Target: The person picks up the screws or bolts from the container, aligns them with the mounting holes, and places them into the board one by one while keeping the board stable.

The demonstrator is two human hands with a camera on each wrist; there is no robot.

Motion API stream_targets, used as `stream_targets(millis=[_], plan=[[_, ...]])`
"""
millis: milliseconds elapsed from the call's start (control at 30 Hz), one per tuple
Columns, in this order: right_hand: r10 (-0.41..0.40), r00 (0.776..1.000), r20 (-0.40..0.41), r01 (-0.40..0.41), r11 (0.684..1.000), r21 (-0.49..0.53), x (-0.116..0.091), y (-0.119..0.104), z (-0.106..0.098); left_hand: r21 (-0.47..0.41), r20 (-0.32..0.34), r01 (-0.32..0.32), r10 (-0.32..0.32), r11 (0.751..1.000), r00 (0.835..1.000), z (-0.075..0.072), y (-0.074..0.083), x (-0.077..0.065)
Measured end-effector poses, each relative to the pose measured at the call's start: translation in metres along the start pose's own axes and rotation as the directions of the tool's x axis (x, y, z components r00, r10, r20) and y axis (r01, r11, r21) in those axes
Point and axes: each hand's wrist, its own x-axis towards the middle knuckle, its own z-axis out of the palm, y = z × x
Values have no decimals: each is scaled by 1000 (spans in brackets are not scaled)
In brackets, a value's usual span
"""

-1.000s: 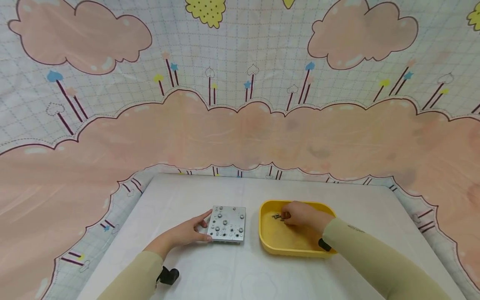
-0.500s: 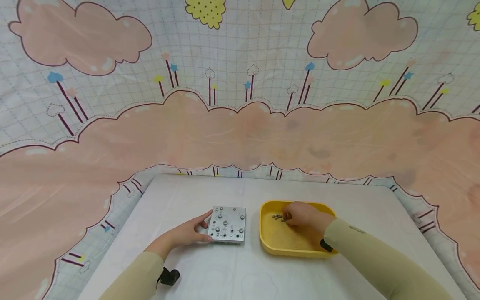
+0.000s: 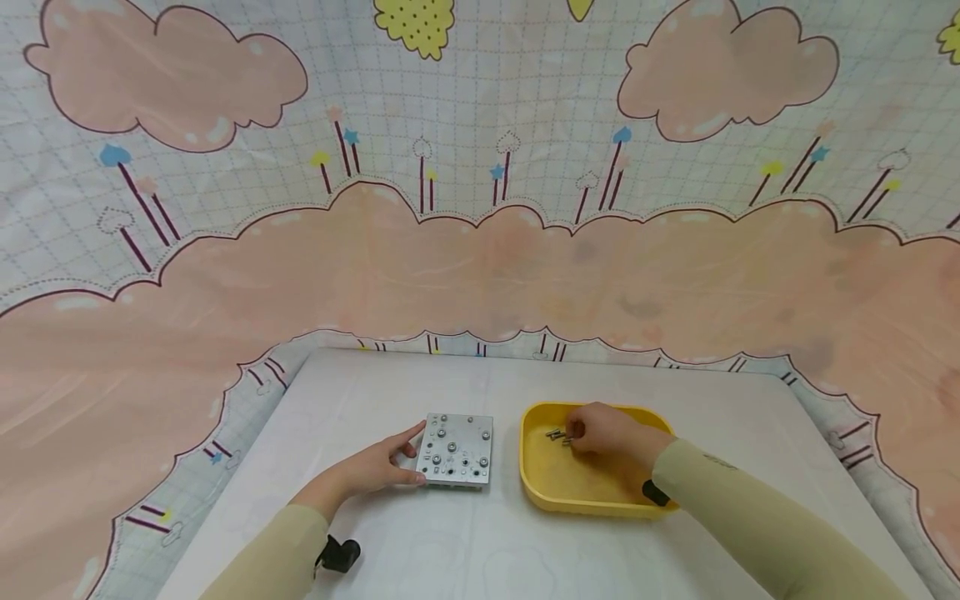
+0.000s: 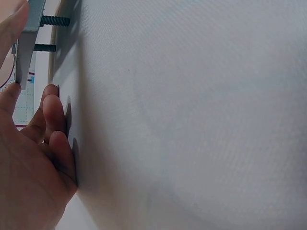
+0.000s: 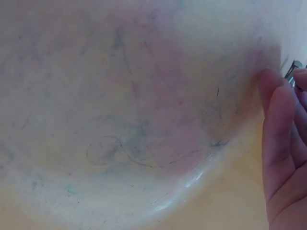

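A square silver metal plate [image 3: 467, 442], set with several screws and holes, lies left of the table's middle. My left hand [image 3: 372, 463] grips it at its left side, thumb at the near corner and index finger at the far one. In the left wrist view, threaded screw ends [image 4: 55, 21] stick out beneath the plate [image 4: 29, 33]. Inside the yellow tray [image 3: 536, 492], my right hand [image 3: 611, 432] pinches a small metal screw [image 5: 294, 67], partly hidden by the fingers. Loose screws [image 3: 555, 434] lie beside those fingertips.
The tray stands just right of the plate on a white-covered table [image 3: 450, 558]. A patterned curtain [image 3: 480, 267] hangs behind and at both sides. Small black devices sit at the left wrist [image 3: 341, 553] and right wrist [image 3: 655, 492].
The right hand's fingers have shifted slightly right in the tray, showing more of the screws. The left hand and the plate keep their place.
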Motion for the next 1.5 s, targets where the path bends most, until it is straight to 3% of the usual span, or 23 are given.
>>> stream_targets(millis=[467,800,967,1167,1500], plan=[[-8,1000,9,6,969,248,-1,4,-3,22,-7,-1,1,1000,1000,-1,1,0],[-128,991,-29,132,951,280,-3,-5,-14,1,-8,-3,3,1000,1000,-1,3,-2],[-176,982,-73,190,932,308,-1,-14,-22,0,-5,-3,3,1000,1000,-2,2,-2],[-180,979,-100,204,919,339,6,-34,-26,2,-7,4,-4,1000,1000,-2,2,-2],[-188,980,-70,200,900,388,24,-78,-22,10,-5,4,-4,1000,1000,0,0,-1]])
